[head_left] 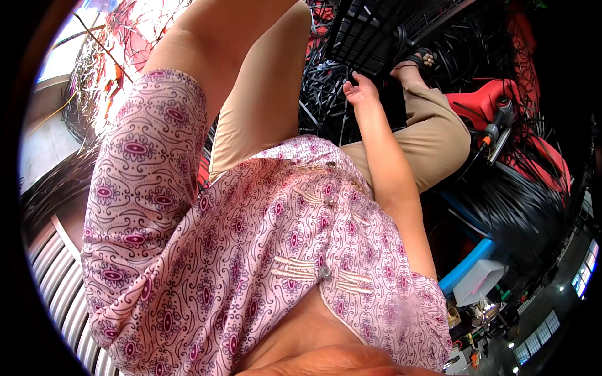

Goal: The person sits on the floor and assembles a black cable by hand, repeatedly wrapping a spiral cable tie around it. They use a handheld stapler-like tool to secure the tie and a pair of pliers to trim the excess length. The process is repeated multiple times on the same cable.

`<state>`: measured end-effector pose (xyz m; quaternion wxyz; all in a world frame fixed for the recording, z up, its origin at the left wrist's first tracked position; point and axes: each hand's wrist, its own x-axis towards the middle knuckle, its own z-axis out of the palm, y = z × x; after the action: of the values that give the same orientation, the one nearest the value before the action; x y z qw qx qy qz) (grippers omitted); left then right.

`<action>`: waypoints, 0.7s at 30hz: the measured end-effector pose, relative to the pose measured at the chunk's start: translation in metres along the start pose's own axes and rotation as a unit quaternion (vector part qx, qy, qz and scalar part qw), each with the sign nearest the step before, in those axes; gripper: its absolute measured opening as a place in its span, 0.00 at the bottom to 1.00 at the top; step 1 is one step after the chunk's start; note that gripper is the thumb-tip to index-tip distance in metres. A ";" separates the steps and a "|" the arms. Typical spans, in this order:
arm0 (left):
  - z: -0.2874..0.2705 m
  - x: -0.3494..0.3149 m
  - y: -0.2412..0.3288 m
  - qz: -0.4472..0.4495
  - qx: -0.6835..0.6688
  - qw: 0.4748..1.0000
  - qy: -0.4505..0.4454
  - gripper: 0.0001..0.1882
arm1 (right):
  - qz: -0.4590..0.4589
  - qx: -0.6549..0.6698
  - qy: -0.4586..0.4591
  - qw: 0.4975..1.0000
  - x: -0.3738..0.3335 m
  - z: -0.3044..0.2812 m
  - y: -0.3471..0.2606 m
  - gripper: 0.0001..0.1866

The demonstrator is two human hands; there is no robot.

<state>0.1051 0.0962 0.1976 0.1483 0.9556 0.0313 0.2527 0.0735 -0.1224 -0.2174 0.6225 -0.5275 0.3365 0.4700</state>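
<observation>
Fingers of right hand (362, 91) touch black crate (370, 31).

One head-worn fisheye view looks steeply down, very close to the person's patterned blouse (251, 250).

Workshop, black cable heaps (326, 94), red machine (495, 106)

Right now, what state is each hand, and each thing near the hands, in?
right hand: fingers loosely curled, touching the edge of the black grid panel
left hand: out of view; only the raised upper arm and patterned sleeve show
black grid panel: tilted, resting over black cables
red tool: lying untouched
</observation>
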 end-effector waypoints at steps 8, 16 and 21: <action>0.001 -0.024 0.004 -0.018 -0.013 0.999 -0.027 0.28 | -0.268 -0.093 0.057 0.957 -0.032 0.003 0.002 0.17; 0.023 -0.087 0.014 -0.030 -0.030 0.998 -0.037 0.29 | -0.463 -0.327 -0.115 0.816 -0.189 0.010 -0.017 0.12; 0.042 -0.136 0.026 -0.059 -0.057 0.975 -0.205 0.24 | -0.591 -0.273 -0.148 0.745 -0.270 0.005 -0.026 0.11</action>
<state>0.0073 0.0414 0.1059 0.2202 0.9736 0.0417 0.0436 0.0083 -0.1802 0.0399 0.6472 -0.6921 -0.2811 0.1520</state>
